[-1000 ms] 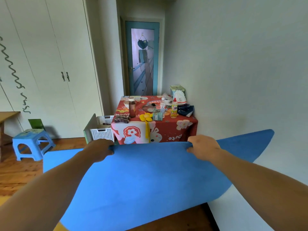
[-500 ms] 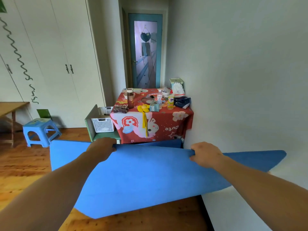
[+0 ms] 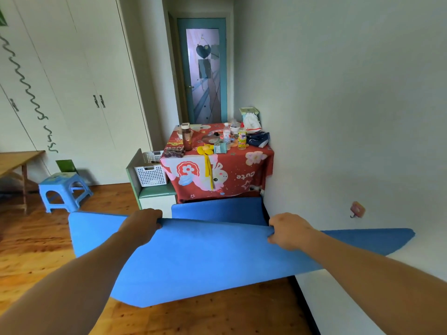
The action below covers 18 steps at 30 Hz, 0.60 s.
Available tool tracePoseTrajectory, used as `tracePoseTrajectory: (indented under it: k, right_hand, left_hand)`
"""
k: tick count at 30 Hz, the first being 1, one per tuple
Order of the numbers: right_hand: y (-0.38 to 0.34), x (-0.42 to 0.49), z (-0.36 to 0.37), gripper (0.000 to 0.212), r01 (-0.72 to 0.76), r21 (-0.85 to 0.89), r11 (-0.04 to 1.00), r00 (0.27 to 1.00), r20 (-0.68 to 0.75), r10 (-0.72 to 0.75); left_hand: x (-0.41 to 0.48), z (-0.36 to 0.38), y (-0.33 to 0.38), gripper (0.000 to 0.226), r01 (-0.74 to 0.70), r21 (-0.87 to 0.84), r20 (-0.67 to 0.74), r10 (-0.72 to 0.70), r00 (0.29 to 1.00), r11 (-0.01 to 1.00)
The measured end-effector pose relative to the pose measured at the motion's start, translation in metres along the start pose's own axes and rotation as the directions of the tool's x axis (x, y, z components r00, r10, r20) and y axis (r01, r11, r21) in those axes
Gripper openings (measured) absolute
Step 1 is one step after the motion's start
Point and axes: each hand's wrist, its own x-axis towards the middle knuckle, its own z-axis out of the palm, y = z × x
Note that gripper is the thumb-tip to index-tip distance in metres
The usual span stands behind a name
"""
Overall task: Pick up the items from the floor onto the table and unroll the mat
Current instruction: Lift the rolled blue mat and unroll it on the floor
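A blue mat (image 3: 205, 257) hangs in the air in front of me, held by its top edge. My left hand (image 3: 142, 226) grips that edge on the left and my right hand (image 3: 287, 232) grips it on the right, fingers curled over the fold. The mat's far part (image 3: 217, 210) lies on the floor at the foot of the table (image 3: 256, 165), which wears a red cartoon cloth. On the table stand a brown bottle (image 3: 186, 137), a yellow bottle (image 3: 242, 140), a clear bottle (image 3: 226, 133), a white bag (image 3: 251, 122) and other small items.
A white wall (image 3: 350, 117) runs close along my right. A white basket (image 3: 151, 170) sits on a green cabinet (image 3: 154, 193) left of the table. A blue stool (image 3: 63, 189) and a wooden desk (image 3: 17, 160) stand at the left on the wooden floor (image 3: 36, 250).
Both hands have lowered with the mat's edge and the mat hangs lower, so more of the table front and the mat's far part on the floor now show.
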Motion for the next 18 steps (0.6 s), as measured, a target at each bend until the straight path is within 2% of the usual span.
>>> tracePoseTrajectory:
  k: [9, 15, 18]
  right_hand:
    - [-0.051, -0.055, 0.034, 0.033, -0.041, -0.010, 0.999, 0.999, 0.026, 0.041]
    - [-0.060, -0.079, 0.038, 0.026, -0.065, -0.012, 0.998, 0.997, 0.048, 0.066]
    - [-0.060, -0.087, 0.037, 0.017, -0.037, -0.013, 0.999, 0.998, 0.044, 0.037]
  left_hand:
    - [-0.071, 0.013, -0.040, 0.024, -0.048, 0.005, 0.025, 0.048, 0.999, 0.999]
    - [-0.107, 0.011, -0.041, 0.020, -0.035, 0.026, 0.062, 0.034, 0.998, 0.999]
    - [-0.125, 0.008, -0.036, 0.019, -0.014, 0.077, 0.024, 0.012, 1.000, 0.997]
